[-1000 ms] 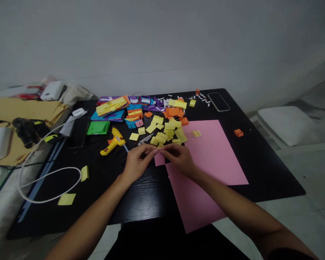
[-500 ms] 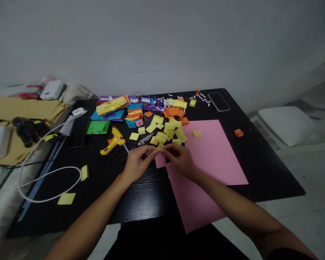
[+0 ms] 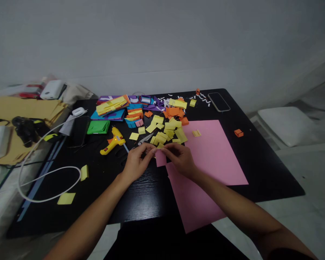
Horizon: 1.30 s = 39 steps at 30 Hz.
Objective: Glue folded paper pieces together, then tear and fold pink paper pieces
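Observation:
Between my hands hangs a small pink paper piece, its upper edge at my fingertips. My left hand pinches at its upper left, thumb and forefinger together. On the other side, my right hand is closed in a pinch at the upper right edge. Folded yellow paper pieces lie heaped just beyond my fingers, partly hidden by them. Under my right forearm spreads a large pink sheet, with one folded yellow piece on it. Scissors lie beside the heap, partly covered by my left hand.
A yellow glue gun lies left of my hands. Stacked coloured papers, orange pieces and a phone are along the back. A white cable loops at left; a white stool stands right of the table.
The small pink piece has risen slightly and shows more of its upper part between my fingertips. My hands have shifted only a little; everything else lies as before.

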### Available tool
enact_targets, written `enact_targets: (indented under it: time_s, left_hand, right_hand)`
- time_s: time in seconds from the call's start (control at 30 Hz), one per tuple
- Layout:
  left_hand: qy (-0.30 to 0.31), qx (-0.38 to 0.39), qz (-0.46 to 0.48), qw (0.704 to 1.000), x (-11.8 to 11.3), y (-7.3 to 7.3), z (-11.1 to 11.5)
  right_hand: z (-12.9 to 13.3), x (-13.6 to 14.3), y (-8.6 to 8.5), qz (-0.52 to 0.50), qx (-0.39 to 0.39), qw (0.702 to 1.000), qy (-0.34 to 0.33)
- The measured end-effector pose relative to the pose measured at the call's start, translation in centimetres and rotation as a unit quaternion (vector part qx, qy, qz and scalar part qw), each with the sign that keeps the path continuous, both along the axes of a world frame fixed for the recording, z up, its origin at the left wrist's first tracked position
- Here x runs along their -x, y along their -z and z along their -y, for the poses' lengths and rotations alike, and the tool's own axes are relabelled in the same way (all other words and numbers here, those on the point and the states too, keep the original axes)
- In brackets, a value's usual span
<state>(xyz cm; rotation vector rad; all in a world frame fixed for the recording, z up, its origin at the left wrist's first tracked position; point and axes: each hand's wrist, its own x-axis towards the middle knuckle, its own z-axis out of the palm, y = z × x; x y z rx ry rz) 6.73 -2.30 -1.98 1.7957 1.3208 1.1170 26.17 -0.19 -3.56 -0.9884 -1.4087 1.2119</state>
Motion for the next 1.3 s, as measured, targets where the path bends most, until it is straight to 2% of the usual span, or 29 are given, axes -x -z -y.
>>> enact_targets:
  time_s: [0.37, 0.6, 0.9, 1.3]
  left_hand:
    - [0.016, -0.058, -0.055, 0.997, 0.16, -0.13, 0.1]
    - [0.041, -0.081, -0.066, 0.994, -0.17, -0.22, 0.13]
    - [0.027, -0.073, -0.05, 0.996, 0.04, -0.35, -0.14]
    - [0.048, -0.071, -0.053, 0.995, -0.18, 0.05, 0.07]
  right_hand:
    - [0.12, -0.06, -0.13, -0.007, 0.023, 0.999, -0.02]
    - [0.08, -0.13, 0.11, 0.014, 0.015, 0.997, -0.068]
    - [-0.49, -0.5, -0.41, -0.031, 0.066, 0.995, -0.062]
    - [-0.18, -0.27, 0.04, -0.016, 0.062, 0.994, -0.087]
